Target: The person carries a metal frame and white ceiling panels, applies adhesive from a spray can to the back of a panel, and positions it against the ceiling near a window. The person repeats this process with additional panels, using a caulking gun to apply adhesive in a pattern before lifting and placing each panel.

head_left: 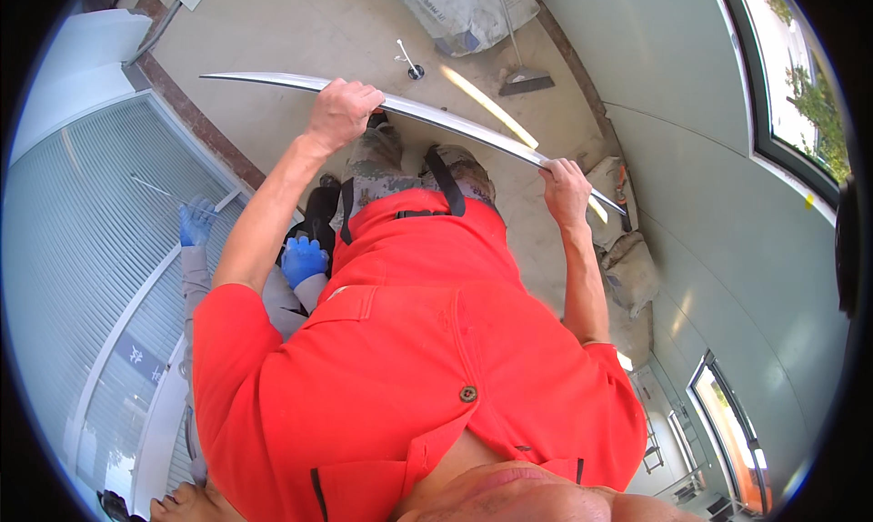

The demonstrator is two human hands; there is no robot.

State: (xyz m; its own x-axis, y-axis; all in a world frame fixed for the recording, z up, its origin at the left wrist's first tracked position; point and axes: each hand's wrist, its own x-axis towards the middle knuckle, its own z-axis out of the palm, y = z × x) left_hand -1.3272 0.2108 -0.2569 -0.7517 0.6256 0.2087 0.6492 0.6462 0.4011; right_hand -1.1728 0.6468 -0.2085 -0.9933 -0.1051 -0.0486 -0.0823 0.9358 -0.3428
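A long, thin silver-white strip (446, 120) with a dark lower edge stretches across in front of my body. It looks like a metal or plastic trim profile; which material, I cannot tell. My left hand (341, 115) is closed round it left of the middle, and the strip's free end runs further out to the left. Nearer its other end, my right hand (566, 193) grips it with the fingers curled over. Below it show my camouflage trousers and red top.
On the left, a co-worker's blue-gloved hands (305, 260) show beside a ribbed glass panel (91, 267). Ahead on the floor lie a broom (526, 81), a white sack (450, 17) and a small stick-like item (414, 70). A pale wall (673, 104) with windows closes the right.
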